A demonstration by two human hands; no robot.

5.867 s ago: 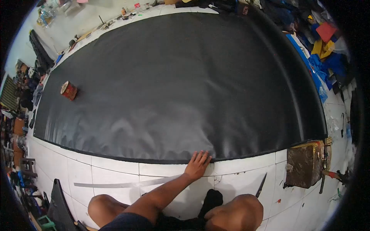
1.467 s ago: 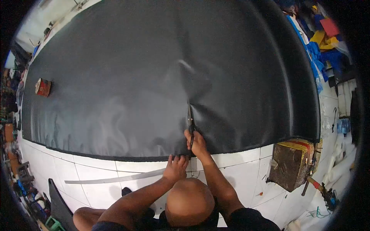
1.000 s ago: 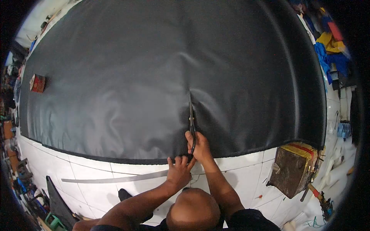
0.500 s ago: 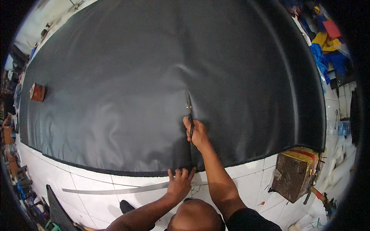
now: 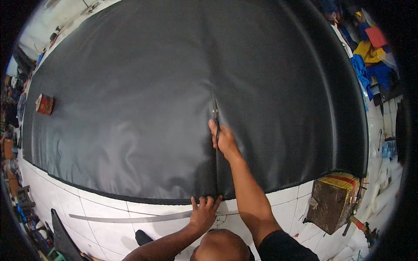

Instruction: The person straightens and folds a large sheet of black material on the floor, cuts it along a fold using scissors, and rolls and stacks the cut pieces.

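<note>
A large black sheet that looks like vinyl or leatherette point(image 5: 117, 95) lies spread over the tiled floor. My right hand point(image 5: 224, 138) is wrapped round the handles of a pair of scissors point(image 5: 215, 111), whose blades point away from me into the sheet. Behind the scissors a straight cut line runs back to the near edge. My left hand point(image 5: 204, 212) rests at that edge beside the cut, fingers spread and fingertips on the sheet. Just left of it, a long thin metal ruler or strip point(image 5: 130, 219) lies on the tiles.
On the sheet's far left sits a small red tin point(image 5: 44, 104). A worn brown box point(image 5: 332, 202) stands by the near right corner, with tools beside it. Coloured cloths point(image 5: 370, 52) are heaped at the upper right. White floor tiles point(image 5: 109, 232) show along the near edge.
My right hand and the scissors have moved farther from me along the sheet, and the cut line behind them is longer. My left hand stays at the near edge.
</note>
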